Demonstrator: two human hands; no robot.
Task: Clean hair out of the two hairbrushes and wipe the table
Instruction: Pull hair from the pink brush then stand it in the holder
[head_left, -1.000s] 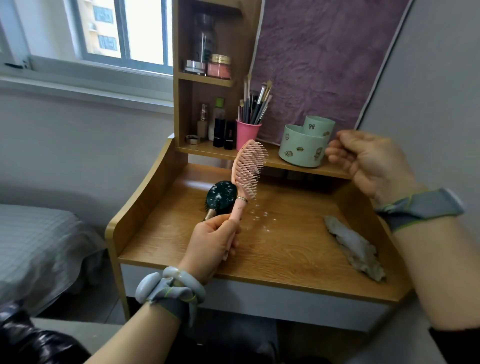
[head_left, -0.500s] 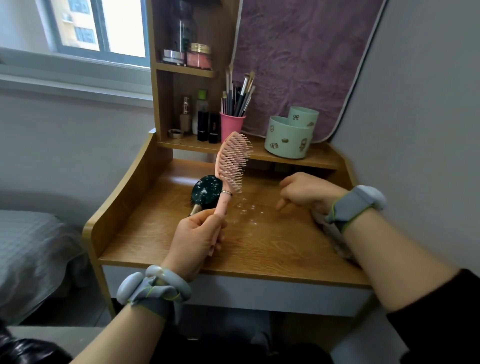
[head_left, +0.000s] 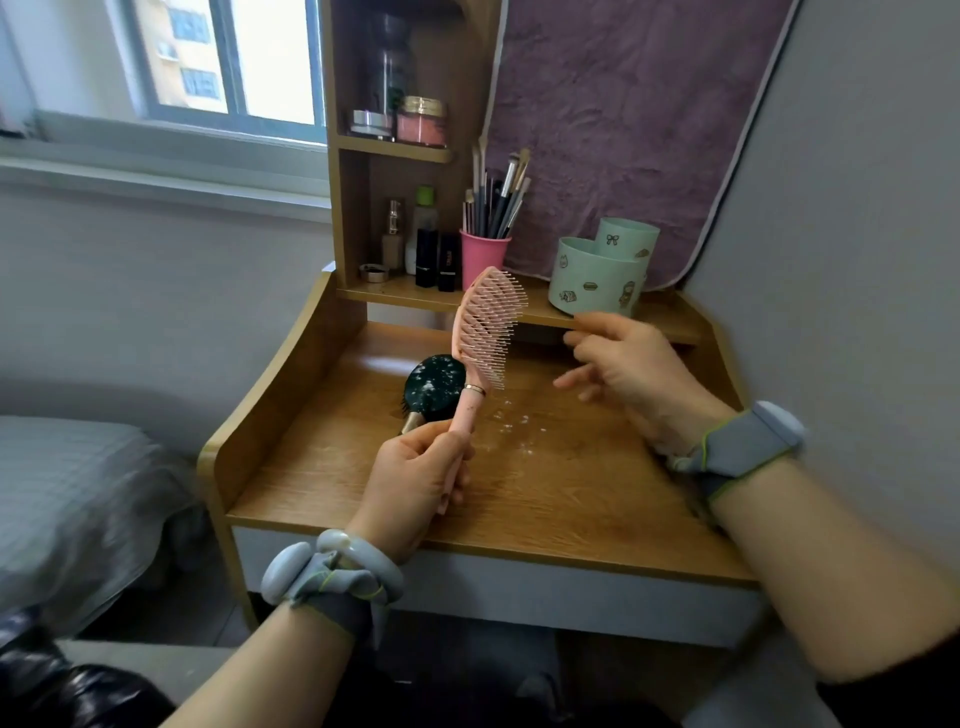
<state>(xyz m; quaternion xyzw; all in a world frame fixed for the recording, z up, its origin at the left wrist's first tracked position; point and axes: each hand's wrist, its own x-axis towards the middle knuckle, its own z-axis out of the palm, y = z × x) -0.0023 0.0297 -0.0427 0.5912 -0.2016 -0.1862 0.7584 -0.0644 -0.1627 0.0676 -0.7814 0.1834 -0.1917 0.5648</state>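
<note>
**Pink brush in hand, desk not yet wiped**

Nearest, the left hand (head_left: 415, 483) is wrapped tightly round the handle of the pink brush (head_left: 488, 327). It holds the brush upright above the middle of the desk (head_left: 571, 499), with the bristles facing right. A scatter of white specks (head_left: 511, 421) lies on the wood just past the left hand, under the brush head.

Further in and to the right, the right hand (head_left: 628, 364) hovers beside the bristles without touching them. Its fingers are loosely spread and nothing visible is held; whether a fine strand is caught between them cannot be told.

Behind the pink brush, the dark brush (head_left: 436, 382) lies flat on the desk, left of centre, with pale fluff dotted over its head. At the far edge, the shelf (head_left: 670, 317) carries a pink cup (head_left: 485, 254) of makeup brushes and a green holder (head_left: 597, 280).

The step in hand looks like de-hairing the pink brush, the first of the two. The next move probably calls for the right fingers to close in on the bristle rows, pinch near the roots and draw outward while the left hand keeps the handle steady. The dark brush and the specks look unattended as yet. No cloth for wiping is plainly in view.
</note>
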